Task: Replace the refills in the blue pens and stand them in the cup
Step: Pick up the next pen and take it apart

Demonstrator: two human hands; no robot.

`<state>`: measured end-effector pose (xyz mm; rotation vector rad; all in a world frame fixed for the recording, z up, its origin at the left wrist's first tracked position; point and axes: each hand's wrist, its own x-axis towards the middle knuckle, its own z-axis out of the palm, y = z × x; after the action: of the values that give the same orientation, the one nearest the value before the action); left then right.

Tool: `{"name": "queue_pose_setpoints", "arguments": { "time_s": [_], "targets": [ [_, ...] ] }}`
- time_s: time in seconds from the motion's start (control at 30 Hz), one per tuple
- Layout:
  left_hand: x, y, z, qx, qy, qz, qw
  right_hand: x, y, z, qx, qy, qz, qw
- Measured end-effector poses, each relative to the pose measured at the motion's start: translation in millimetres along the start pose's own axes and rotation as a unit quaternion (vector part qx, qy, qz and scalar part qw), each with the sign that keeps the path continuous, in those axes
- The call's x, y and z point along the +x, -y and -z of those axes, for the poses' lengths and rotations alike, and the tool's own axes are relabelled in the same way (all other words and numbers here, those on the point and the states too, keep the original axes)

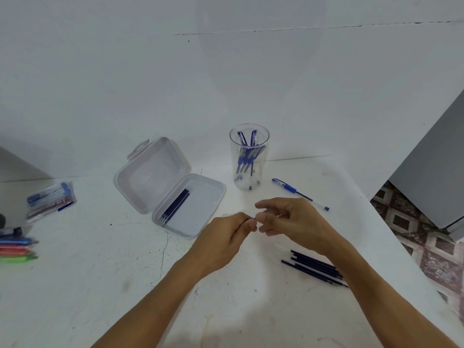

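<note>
My left hand (226,234) and my right hand (288,221) meet over the middle of the table, fingertips together. They pinch a small pen part (251,218) between them; only a blue tip shows and the rest is hidden by my fingers. Behind them stands a clear cup (263,172) holding several blue pens (247,156). One more blue pen (298,193) lies flat to the right of the cup. An open clear box (200,209) on the left holds several dark refills (175,205). Several loose refills (313,267) lie beside my right forearm.
A packet of pens (50,198) lies at the far left, with coloured pens (17,248) in front of it. The white table's edge (391,237) runs diagonally on the right, with patterned floor (426,247) and a grey cabinet (431,172) beyond. A white wall backs the table.
</note>
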<state>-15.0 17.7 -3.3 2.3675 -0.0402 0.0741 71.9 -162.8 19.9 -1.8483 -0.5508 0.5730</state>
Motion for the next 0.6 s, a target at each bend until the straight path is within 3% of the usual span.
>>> {"name": "queue_pose_setpoints", "arguments": {
  "time_s": [0.17,0.27,0.37,0.53,0.6],
  "targets": [
    [1.9,4.6,-4.2,0.062,0.007,-0.002,0.998,0.9,-0.6,0.9,-0.032,0.013,0.006,0.999],
    [1.0,7.4,-5.7,0.069,0.002,-0.001,0.998,0.8,2.1,1.9,0.02,0.009,-0.038,0.999],
    [1.2,8.0,-7.0,0.081,0.002,-0.002,0.997,1.0,-0.6,2.1,-0.032,0.006,-0.04,0.999],
    [0.1,7.2,-7.6,0.08,0.002,-0.004,0.997,-0.7,4.7,3.9,0.031,0.018,-0.053,0.998],
    [0.5,6.7,-7.7,0.08,0.003,-0.006,0.997,-0.8,5.4,1.8,0.002,0.016,-0.069,0.998]
  ]
}}
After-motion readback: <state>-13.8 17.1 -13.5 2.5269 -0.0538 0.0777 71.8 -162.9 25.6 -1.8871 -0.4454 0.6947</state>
